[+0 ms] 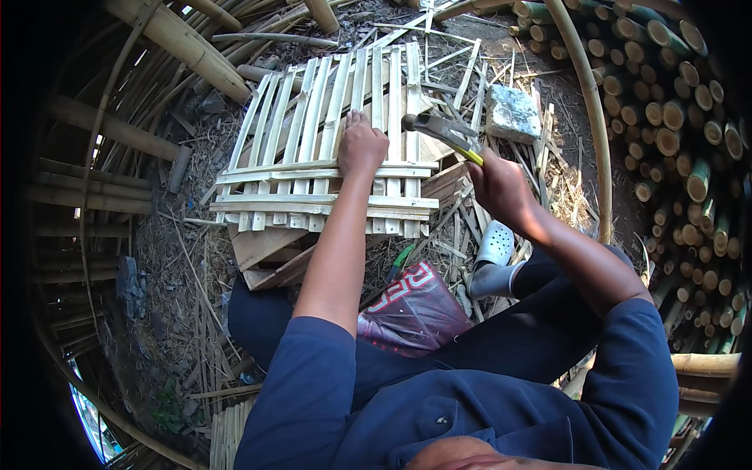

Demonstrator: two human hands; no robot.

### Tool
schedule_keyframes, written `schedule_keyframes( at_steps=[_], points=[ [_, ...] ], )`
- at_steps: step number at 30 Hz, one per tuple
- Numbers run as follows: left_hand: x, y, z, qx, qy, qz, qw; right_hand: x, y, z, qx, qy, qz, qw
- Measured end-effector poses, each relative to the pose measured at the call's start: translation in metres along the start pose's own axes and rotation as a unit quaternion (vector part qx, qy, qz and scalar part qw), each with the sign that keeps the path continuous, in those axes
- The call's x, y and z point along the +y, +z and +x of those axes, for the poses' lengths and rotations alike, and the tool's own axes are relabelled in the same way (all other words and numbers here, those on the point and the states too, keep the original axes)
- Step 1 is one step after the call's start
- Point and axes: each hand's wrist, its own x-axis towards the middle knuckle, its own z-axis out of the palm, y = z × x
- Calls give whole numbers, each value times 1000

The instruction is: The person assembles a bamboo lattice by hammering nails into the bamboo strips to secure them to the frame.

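A panel of pale split-bamboo slats (313,129) lies in front of me, its long slats crossed by several strips near the closer end. My left hand (363,145) rests on the middle of this panel, fingers bent and pressed together over a slat. What those fingers pinch, if anything, is hidden. To the right, my right hand (501,184) is wrapped round the yellow handle of a claw hammer (439,129). The hammer's head hangs over the panel's right side, pointing left toward my left hand. Wooden boards (270,254) support the panel from below.
A pale stone block (513,113) sits right of the panel among scattered bamboo offcuts. Cut bamboo poles (666,117) are stacked at the far right, behind a curved pole (589,102). A dark red printed sack (415,309) and a green-handled tool (399,260) lie by my legs.
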Motion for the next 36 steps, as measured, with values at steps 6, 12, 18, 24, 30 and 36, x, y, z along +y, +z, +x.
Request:
schedule_keyframes(
  at_steps=[6,12,18,24,30,36],
  points=[
    [3,-4,1,-3,-3,3,1000,-2,18,4,-105,96,25,990],
    [0,-3,3,-5,-4,3,1000,10,49,30,-98,149,211,961],
    [-3,-1,-2,34,12,-33,999,3,55,58,-245,236,306,889],
    [-3,1,0,28,-17,-52,998,-1,60,69,-284,272,302,869],
    [-5,4,-2,55,2,-30,998,-6,60,72,-277,265,271,883],
    [-2,3,-2,57,-7,-53,997,-3,71,72,-234,259,231,908]
  ],
)
